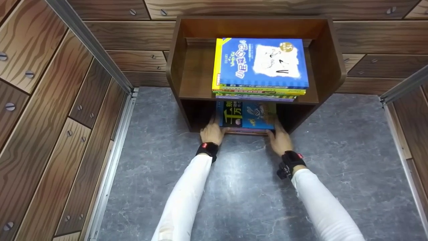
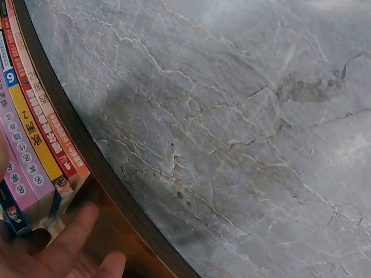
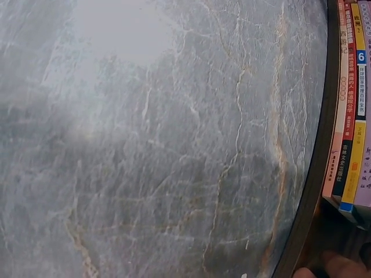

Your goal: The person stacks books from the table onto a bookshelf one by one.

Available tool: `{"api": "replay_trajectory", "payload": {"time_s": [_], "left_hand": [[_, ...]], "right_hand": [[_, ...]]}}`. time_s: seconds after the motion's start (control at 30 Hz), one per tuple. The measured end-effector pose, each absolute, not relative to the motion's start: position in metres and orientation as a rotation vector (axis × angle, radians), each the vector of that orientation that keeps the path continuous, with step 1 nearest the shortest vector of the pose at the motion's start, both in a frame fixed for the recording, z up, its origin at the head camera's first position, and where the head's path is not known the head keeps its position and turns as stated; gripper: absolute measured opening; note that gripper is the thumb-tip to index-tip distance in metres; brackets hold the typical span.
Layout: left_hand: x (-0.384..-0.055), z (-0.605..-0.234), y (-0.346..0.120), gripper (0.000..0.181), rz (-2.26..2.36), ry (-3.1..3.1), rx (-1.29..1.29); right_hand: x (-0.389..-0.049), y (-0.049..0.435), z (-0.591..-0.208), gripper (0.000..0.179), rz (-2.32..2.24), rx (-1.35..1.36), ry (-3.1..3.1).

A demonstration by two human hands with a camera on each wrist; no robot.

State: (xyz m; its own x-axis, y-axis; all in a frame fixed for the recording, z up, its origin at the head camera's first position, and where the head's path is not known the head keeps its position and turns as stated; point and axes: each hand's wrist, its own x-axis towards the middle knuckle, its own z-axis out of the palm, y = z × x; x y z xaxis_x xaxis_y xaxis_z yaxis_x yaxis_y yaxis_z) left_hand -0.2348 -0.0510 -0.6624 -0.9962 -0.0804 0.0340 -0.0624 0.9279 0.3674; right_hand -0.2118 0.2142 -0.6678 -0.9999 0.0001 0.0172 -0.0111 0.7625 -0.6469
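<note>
On the lower shelf of a brown bookcase [image 1: 249, 92] lies a stack of books [image 1: 257, 117], a blue and black cover on top. My left hand [image 1: 211, 134] is at the stack's left side, its thumb by the front edge. In the left wrist view, spread, fairly straight fingers [image 2: 75, 234] lie beside the end of the books [image 2: 35, 127]. My right hand [image 1: 281, 142] mirrors this at the right side, thumb towards the front spines and fingers reaching in alongside. Only fingertips [image 3: 339, 267] show below the books [image 3: 353, 116] in the right wrist view.
A second stack of books [image 1: 260, 63], blue cover uppermost, lies on the upper shelf, right above the hands. The bookcase's side panels [image 1: 329, 60] flank both shelves. Grey marbled floor [image 1: 247, 194] stretches in front, with wood-patterned walls [image 1: 60, 134] around it.
</note>
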Motion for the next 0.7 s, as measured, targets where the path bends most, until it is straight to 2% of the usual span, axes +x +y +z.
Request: {"api": "replay_trajectory", "payload": {"time_s": [0.2,0.47,0.7], "left_hand": [[-0.233,-0.664,-0.051,0.082,-0.642,-3.036,0.110],[-0.228,-0.664,-0.060,0.090,-0.696,-3.013,0.027],[-0.208,-0.654,-0.074,0.075,-0.732,-2.909,-0.011]], "right_hand": [[-0.210,0.215,-0.669,0.064,1.080,0.008,-2.935],[-0.207,0.218,-0.669,0.079,1.135,-0.040,-2.951],[-0.187,0.229,-0.659,0.079,1.209,0.039,-2.851]]}}
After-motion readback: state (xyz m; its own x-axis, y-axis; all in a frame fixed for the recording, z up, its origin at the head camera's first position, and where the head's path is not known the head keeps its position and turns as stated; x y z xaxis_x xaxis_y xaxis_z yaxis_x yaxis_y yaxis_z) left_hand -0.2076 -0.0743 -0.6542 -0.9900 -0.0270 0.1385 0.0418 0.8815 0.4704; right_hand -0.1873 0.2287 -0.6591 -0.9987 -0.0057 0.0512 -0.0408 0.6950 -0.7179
